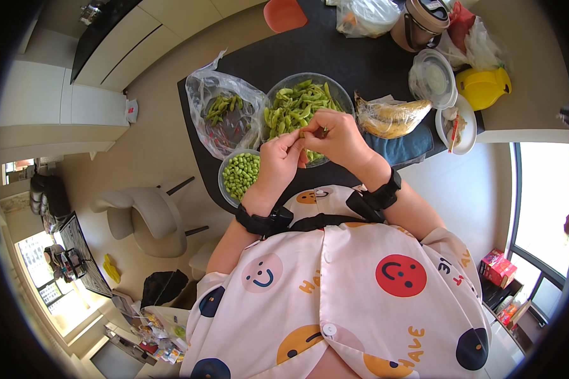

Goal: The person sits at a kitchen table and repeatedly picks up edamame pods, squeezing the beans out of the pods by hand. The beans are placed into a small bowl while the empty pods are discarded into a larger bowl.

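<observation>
My left hand [282, 156] and my right hand [334, 139] meet at the fingertips over the near part of a clear bowl [348, 100] of green soybean pods [296, 104]. Both pinch a small green pod [303, 135] between them, mostly hidden by the fingers. Just left of my left hand stands a round tub of shelled green beans [239, 174]. Behind that tub lies an open clear plastic bag [201, 99] with some pods [223, 108] inside.
Right of the bowl, plastic-wrapped bananas [393, 118] lie by a blue cloth [400, 144]. Farther right are stacked clear lids [434, 78], a white plate [469, 135], a yellow container [483, 89] and a lidded pot [419, 23]. A beige chair [147, 218] stands left of the black table [246, 59].
</observation>
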`<state>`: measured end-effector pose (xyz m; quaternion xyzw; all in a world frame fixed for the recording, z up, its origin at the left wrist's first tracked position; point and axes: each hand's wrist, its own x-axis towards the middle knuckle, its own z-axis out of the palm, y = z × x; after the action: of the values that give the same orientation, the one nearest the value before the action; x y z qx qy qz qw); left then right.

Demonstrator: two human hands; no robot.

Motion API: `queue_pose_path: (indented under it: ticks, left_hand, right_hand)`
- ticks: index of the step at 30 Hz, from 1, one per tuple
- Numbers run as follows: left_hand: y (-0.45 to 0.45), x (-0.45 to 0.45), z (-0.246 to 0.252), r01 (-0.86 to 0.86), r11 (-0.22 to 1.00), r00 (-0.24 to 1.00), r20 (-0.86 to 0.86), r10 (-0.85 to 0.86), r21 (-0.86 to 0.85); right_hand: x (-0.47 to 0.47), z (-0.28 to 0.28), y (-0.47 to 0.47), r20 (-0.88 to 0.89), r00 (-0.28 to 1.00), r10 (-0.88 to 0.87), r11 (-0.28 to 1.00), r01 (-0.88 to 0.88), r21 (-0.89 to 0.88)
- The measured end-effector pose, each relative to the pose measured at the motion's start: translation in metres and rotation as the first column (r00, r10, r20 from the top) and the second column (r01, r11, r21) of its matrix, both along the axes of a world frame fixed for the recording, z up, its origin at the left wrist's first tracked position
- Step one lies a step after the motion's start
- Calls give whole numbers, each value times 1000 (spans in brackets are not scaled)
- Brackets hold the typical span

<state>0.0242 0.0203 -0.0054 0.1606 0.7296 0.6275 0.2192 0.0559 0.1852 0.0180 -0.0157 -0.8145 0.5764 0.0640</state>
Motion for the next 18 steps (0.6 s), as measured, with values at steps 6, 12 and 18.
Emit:
queue_pose_path:
  ticks: [6, 12, 18]
  left_hand:
    - [1, -11, 2, -50, 995, 947, -321, 19, -88]
    - [1, -14, -2, -120, 993, 969, -216, 117, 0]
    - [-1, -16, -3, -128, 990, 976, -170, 137, 58]
  right_hand:
    - [-8, 4, -14, 4, 983, -185, 982, 185, -39]
    - [-16, 1, -20, -21, 971, -236, 971, 235, -45]
    - [-17, 3, -23, 59, 968, -242, 959, 249, -137]
